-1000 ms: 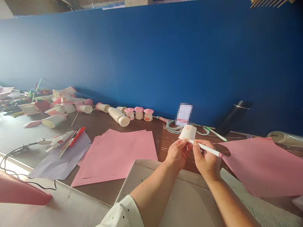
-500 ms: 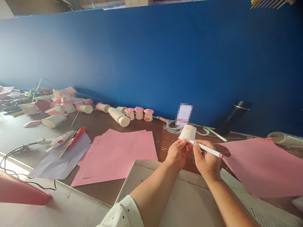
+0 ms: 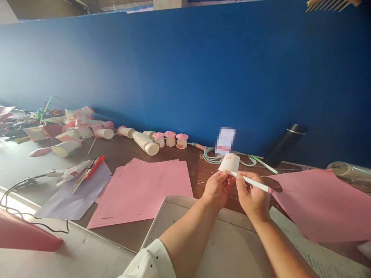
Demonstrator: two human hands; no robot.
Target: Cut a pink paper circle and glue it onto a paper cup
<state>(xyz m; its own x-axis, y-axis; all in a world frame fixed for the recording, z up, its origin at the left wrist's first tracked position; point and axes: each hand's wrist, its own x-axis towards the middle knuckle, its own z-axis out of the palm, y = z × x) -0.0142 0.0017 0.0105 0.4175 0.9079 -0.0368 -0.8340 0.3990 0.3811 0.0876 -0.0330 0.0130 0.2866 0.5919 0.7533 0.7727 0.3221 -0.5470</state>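
My left hand (image 3: pixel 216 190) grips a paper cup (image 3: pixel 232 163) by its near edge, seemingly to steady it. My right hand (image 3: pixel 255 200) pinches a marker (image 3: pixel 257 183) close against it.

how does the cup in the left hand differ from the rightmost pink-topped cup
The pink-topped cup wears a pink roof; the held cup has none. The held cup is up in the left hand, while the pink-topped cup stands on the table. Both are white, narrow end up, with orange markings.

Nothing legible — seemingly blurred print on white sheet (image 3: pixel 314 251)
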